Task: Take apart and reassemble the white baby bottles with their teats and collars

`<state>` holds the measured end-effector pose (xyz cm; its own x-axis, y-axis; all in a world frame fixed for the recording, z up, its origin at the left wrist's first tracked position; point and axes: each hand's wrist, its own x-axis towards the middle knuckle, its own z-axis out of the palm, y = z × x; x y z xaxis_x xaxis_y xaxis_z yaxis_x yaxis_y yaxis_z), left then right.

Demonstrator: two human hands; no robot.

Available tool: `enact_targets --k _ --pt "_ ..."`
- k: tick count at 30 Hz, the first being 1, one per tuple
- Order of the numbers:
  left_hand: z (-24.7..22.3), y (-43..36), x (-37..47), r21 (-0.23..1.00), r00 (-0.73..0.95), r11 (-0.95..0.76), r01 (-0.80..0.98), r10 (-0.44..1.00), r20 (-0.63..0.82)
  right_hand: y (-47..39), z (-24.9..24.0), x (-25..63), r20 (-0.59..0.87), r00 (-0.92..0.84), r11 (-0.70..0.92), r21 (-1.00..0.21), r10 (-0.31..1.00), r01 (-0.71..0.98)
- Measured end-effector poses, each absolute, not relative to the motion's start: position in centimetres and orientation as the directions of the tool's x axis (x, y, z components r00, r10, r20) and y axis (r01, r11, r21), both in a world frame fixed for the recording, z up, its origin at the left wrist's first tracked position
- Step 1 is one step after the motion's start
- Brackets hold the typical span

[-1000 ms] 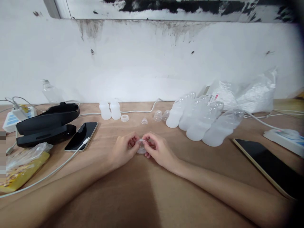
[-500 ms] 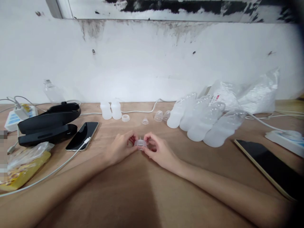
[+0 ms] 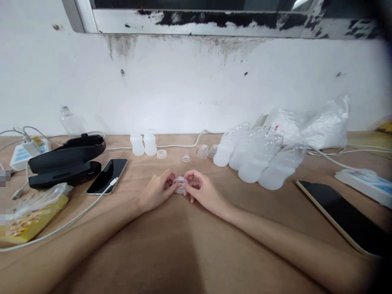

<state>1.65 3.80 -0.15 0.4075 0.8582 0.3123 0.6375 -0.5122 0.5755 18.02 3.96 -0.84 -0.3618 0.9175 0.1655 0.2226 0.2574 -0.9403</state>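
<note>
Between my two hands is a small clear plastic ring piece [image 3: 180, 185], tilted above the wooden table. My left hand [image 3: 158, 189] pinches its left side with thumb and fingers. On the right side, my right hand [image 3: 206, 192] grips it the same way. Beyond them on the table lie a translucent nipple [image 3: 186, 157], a white ring [image 3: 161, 154] and two clear caps [image 3: 202, 151]. Two small white bottles [image 3: 137, 145] stand near the wall. Several capped frosted bottles [image 3: 249, 167] lean or lie in a group to the right.
Black cases [image 3: 67, 155], a phone with a white cable [image 3: 108, 175] and a yellow snack bag [image 3: 39, 216] lie left. At right are a larger dark phone [image 3: 339, 214], a power strip [image 3: 364, 183] and a plastic bag [image 3: 324, 124].
The clear ring piece has tilted so its round opening shows more, and my fingers have shifted slightly around it. The whole view has moved a little.
</note>
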Motion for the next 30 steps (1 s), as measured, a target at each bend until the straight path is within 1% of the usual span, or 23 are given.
enact_targets --k 2,3,8,13,16,18,20,24,30 --pt "0.0 3.6 1.6 0.587 0.405 -0.516 0.624 0.856 0.322 4.0 -0.8 18.0 0.165 -0.393 0.242 -0.957 0.905 0.157" --pt "0.0 3.5 1.7 0.590 0.399 -0.515 0.621 0.856 0.328 3.9 -0.8 18.0 0.172 -0.403 0.251 -0.956 0.899 0.153" --pt "-0.4 2.9 2.6 0.597 0.364 -0.505 0.623 0.863 0.349 3.2 -0.3 18.0 0.213 -0.397 0.306 -0.934 0.893 0.187" --pt "-0.7 2.9 3.0 0.624 0.340 -0.478 0.618 0.878 0.336 3.1 -0.5 18.1 0.200 -0.383 0.294 -0.933 0.902 0.206" --pt "-0.4 3.3 2.6 0.691 0.415 -0.492 0.530 0.861 0.295 3.4 -0.6 18.2 0.196 -0.369 0.282 -0.940 0.908 0.194" --pt "-0.1 3.4 2.1 0.713 0.471 -0.517 0.474 0.833 0.291 3.5 -0.6 18.2 0.200 -0.381 0.278 -0.947 0.903 0.163" --pt "0.0 3.5 1.7 0.698 0.477 -0.532 0.479 0.825 0.302 3.6 -0.5 18.3 0.213 -0.405 0.291 -0.946 0.889 0.141" --pt "0.1 3.2 1.5 0.654 0.430 -0.524 0.546 0.845 0.318 3.5 -0.6 18.2 0.224 -0.427 0.314 -0.937 0.876 0.152" --pt "-0.3 3.2 2.4 0.620 0.389 -0.498 0.607 0.866 0.315 3.5 -0.9 18.2 0.201 -0.392 0.306 -0.925 0.898 0.226"
